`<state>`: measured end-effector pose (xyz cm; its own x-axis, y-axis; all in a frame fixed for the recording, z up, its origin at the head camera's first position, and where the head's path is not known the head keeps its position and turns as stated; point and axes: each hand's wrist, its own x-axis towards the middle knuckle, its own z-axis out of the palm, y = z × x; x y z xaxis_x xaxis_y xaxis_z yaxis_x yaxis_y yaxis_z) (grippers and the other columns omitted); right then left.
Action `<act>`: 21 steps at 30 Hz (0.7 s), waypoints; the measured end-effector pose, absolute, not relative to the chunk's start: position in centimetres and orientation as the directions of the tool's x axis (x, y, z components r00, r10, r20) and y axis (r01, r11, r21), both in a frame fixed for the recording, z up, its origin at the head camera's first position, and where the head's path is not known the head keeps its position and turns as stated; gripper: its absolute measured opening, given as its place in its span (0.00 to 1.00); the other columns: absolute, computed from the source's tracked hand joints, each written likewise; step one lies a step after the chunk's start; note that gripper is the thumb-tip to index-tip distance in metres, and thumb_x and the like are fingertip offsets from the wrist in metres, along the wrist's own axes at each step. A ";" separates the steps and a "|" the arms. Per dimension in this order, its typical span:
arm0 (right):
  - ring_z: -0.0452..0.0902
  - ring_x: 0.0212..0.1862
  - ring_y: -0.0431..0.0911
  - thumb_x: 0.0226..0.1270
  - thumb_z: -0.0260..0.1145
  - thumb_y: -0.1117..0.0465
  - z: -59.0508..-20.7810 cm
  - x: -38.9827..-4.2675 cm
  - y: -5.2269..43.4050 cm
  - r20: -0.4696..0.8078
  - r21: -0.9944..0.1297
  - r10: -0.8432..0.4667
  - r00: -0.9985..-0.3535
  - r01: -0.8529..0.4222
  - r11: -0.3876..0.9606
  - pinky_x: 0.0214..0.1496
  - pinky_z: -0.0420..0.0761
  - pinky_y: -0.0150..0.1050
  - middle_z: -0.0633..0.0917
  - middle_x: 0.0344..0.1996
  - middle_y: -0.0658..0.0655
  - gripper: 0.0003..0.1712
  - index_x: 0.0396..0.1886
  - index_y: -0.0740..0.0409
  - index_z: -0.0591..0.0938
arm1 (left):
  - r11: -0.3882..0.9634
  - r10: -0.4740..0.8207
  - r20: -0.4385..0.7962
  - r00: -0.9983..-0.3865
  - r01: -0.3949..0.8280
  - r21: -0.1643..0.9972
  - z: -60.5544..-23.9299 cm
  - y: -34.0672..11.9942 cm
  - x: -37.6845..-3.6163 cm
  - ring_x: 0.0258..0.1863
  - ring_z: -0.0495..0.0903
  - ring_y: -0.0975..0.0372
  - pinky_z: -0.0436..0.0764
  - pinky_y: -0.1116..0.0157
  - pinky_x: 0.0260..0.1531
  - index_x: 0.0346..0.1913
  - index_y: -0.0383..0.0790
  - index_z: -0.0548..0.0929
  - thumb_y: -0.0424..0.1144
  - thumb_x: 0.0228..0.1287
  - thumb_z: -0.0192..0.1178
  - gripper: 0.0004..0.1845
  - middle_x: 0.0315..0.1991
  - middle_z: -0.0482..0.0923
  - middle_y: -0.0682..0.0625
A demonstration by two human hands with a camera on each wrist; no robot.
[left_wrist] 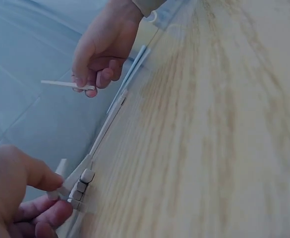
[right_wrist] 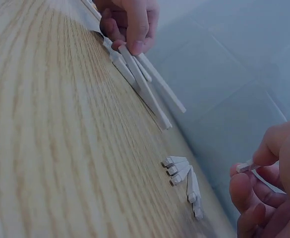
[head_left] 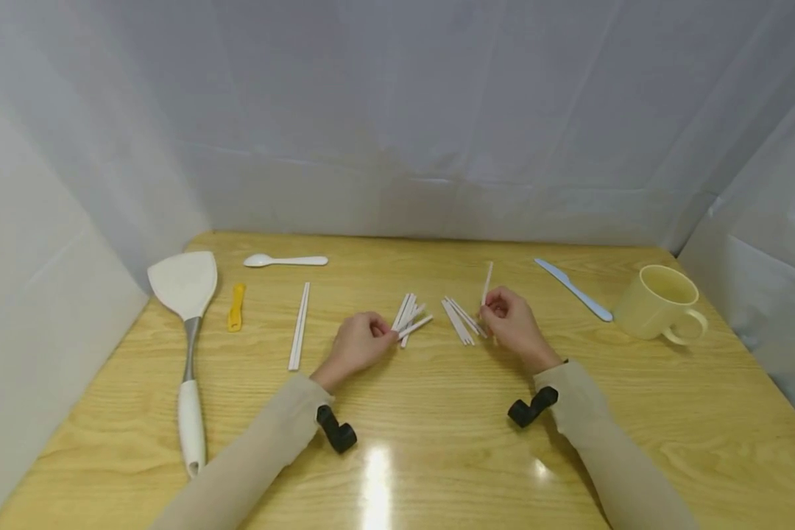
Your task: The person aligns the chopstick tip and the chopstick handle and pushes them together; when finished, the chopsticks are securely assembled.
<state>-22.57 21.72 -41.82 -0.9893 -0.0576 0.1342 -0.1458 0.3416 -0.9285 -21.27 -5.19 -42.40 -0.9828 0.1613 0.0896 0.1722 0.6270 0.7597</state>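
Near the middle of the surface [head_left: 437,442], the left hand [head_left: 358,346] pinched one end of a fanned bundle of white sticks [head_left: 409,318]. Just right, the right hand [head_left: 513,324] held its grip closed on a single white stick [head_left: 486,283] pointing toward the far edge, beside a second bundle [head_left: 460,320]. Doing it well likely meant pinching each stick near its end and keeping both bundles aligned.

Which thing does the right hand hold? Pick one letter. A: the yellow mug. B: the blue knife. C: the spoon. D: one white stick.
D: the right hand pinches one white stick raised off the table, while the knife, mug and spoon lie untouched.
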 end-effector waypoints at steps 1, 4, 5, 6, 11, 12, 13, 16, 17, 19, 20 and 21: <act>0.70 0.20 0.37 0.64 0.57 0.72 -41.8 -22.6 21.7 0.137 -0.931 -0.065 -0.988 -0.151 0.331 0.22 0.72 0.29 0.79 0.26 0.57 0.05 0.37 0.73 0.72 | 0.608 0.158 0.116 -0.981 0.189 0.771 -42.4 -5.2 -21.3 0.20 0.71 0.64 0.70 0.70 0.21 0.28 0.37 0.83 0.38 0.57 0.66 0.07 0.21 0.78 0.50; 0.71 0.20 0.38 0.65 0.55 0.73 -41.7 -22.5 21.8 0.142 -0.940 -0.088 -0.986 -0.162 0.301 0.23 0.74 0.31 0.81 0.28 0.61 0.03 0.36 0.72 0.71 | 0.540 0.156 0.196 -0.968 0.250 0.804 -42.6 -5.1 -21.2 0.21 0.73 0.64 0.71 0.71 0.20 0.29 0.36 0.83 0.36 0.57 0.66 0.06 0.24 0.80 0.48; 0.72 0.20 0.39 0.65 0.55 0.73 -41.6 -22.4 21.8 0.144 -0.939 -0.098 -0.985 -0.167 0.299 0.24 0.74 0.31 0.81 0.29 0.63 0.03 0.37 0.72 0.71 | 0.519 0.160 0.223 -0.962 0.274 0.809 -42.6 -5.0 -21.2 0.21 0.73 0.65 0.71 0.72 0.21 0.30 0.36 0.84 0.36 0.58 0.67 0.06 0.24 0.81 0.48; 0.72 0.21 0.40 0.65 0.55 0.74 -41.5 -22.4 21.8 0.149 -0.939 -0.107 -0.983 -0.174 0.296 0.24 0.74 0.32 0.81 0.29 0.64 0.05 0.39 0.72 0.71 | 0.498 0.164 0.242 -0.956 0.292 0.817 -42.6 -5.0 -21.2 0.22 0.73 0.65 0.70 0.72 0.21 0.30 0.36 0.84 0.36 0.58 0.67 0.06 0.25 0.82 0.47; 0.75 0.22 0.45 0.67 0.54 0.74 -40.9 -22.3 21.6 0.181 -0.937 -0.168 -0.969 -0.222 0.270 0.25 0.76 0.35 0.79 0.32 0.70 0.13 0.50 0.75 0.70 | 0.362 0.186 0.223 -0.957 0.278 0.890 -42.3 -4.6 -20.9 0.20 0.68 0.65 0.66 0.72 0.18 0.36 0.35 0.86 0.35 0.60 0.66 0.06 0.27 0.82 0.45; 0.76 0.22 0.45 0.68 0.55 0.73 -40.7 -22.2 21.5 0.182 -0.938 -0.176 -0.967 -0.225 0.263 0.25 0.76 0.36 0.79 0.32 0.71 0.13 0.50 0.75 0.70 | 0.334 0.191 0.209 -0.959 0.264 0.905 -42.2 -4.5 -20.9 0.20 0.68 0.65 0.66 0.73 0.17 0.38 0.34 0.86 0.35 0.60 0.66 0.06 0.27 0.82 0.44; 0.75 0.21 0.46 0.69 0.55 0.72 -40.5 -22.2 21.4 0.180 -0.940 -0.182 -0.967 -0.224 0.256 0.26 0.77 0.37 0.80 0.33 0.72 0.12 0.50 0.73 0.71 | 0.303 0.200 0.200 -0.959 0.254 0.918 -42.3 -4.5 -20.9 0.20 0.69 0.66 0.66 0.73 0.16 0.39 0.33 0.86 0.34 0.60 0.66 0.07 0.28 0.82 0.43; 0.73 0.19 0.45 0.72 0.53 0.69 -39.9 -21.8 21.2 0.169 -0.946 -0.190 -0.967 -0.213 0.245 0.25 0.77 0.39 0.83 0.33 0.69 0.08 0.46 0.69 0.72 | 0.247 0.246 0.161 -0.956 0.222 0.943 -41.9 -4.4 -20.6 0.19 0.70 0.67 0.67 0.73 0.16 0.43 0.30 0.86 0.33 0.61 0.65 0.10 0.30 0.84 0.38; 0.72 0.18 0.44 0.73 0.53 0.67 -39.8 -21.7 21.2 0.166 -0.949 -0.192 -0.967 -0.210 0.237 0.24 0.77 0.40 0.84 0.32 0.65 0.07 0.45 0.67 0.72 | 0.234 0.264 0.155 -0.952 0.219 0.947 -42.0 -4.4 -20.6 0.19 0.71 0.67 0.68 0.73 0.15 0.44 0.29 0.86 0.32 0.61 0.65 0.11 0.30 0.84 0.36; 0.71 0.17 0.45 0.75 0.51 0.65 -39.5 -21.4 21.1 0.167 -0.953 -0.193 -0.967 -0.208 0.219 0.23 0.76 0.41 0.86 0.30 0.57 0.06 0.43 0.65 0.73 | 0.225 0.297 0.142 -0.944 0.213 0.951 -42.0 -4.2 -20.4 0.18 0.71 0.66 0.69 0.73 0.15 0.44 0.29 0.86 0.33 0.62 0.65 0.11 0.31 0.84 0.35; 0.71 0.16 0.46 0.75 0.51 0.65 -39.5 -21.4 21.0 0.172 -0.954 -0.194 -0.966 -0.212 0.210 0.22 0.76 0.41 0.86 0.29 0.55 0.07 0.42 0.65 0.73 | 0.236 0.306 0.129 -0.943 0.206 0.950 -41.9 -4.1 -20.3 0.17 0.70 0.66 0.68 0.73 0.14 0.43 0.30 0.86 0.33 0.62 0.65 0.10 0.30 0.84 0.35; 0.71 0.16 0.46 0.75 0.51 0.65 -39.5 -21.3 21.0 0.177 -0.956 -0.194 -0.965 -0.216 0.200 0.22 0.76 0.41 0.86 0.27 0.52 0.07 0.42 0.66 0.73 | 0.244 0.317 0.124 -0.940 0.207 0.948 -41.9 -3.9 -20.2 0.16 0.70 0.65 0.68 0.73 0.13 0.41 0.30 0.86 0.33 0.61 0.65 0.09 0.29 0.83 0.35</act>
<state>-21.34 20.99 -39.49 -0.9649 -0.1939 0.1773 -0.2158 0.1999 -0.9558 -20.16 -3.94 -41.87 -0.9403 0.3170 0.1236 0.2067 0.2437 0.9476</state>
